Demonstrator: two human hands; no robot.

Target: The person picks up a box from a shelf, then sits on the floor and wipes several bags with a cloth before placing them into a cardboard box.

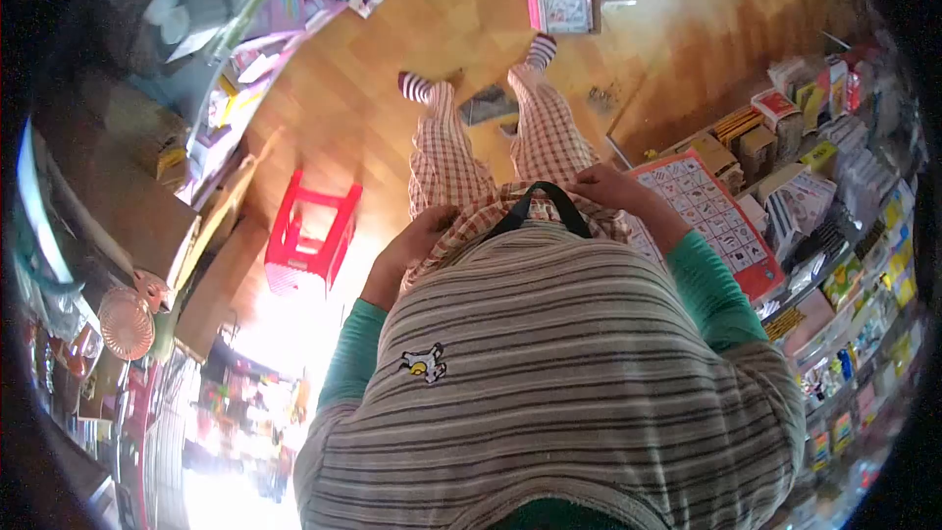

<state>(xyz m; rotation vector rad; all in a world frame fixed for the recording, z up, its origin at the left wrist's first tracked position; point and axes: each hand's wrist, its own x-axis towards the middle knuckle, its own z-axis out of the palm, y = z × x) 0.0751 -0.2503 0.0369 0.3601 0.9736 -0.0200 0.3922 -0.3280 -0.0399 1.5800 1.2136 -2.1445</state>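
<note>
My left hand (429,233) is at the left side of my waist, its fingers closed on bunched cloth of the checked trousers (549,128). On the other side, my right hand (605,185) pinches the same orange-and-white cloth near the hip; its fingertips are partly hidden in the folds. Between both hands a black strap (542,198) arches over the gathered cloth. A striped shirt (549,353) with green sleeves covers my torso and hides part of the waist.
A red plastic stool (312,231) stands on the wooden floor to my left. Packets (561,11) lie beyond my striped socks. To my right are a red-edged picture chart (706,211) and crowded shelves of boxed goods (756,147). Cardboard (118,177) and a pink fan (127,323) are at far left.
</note>
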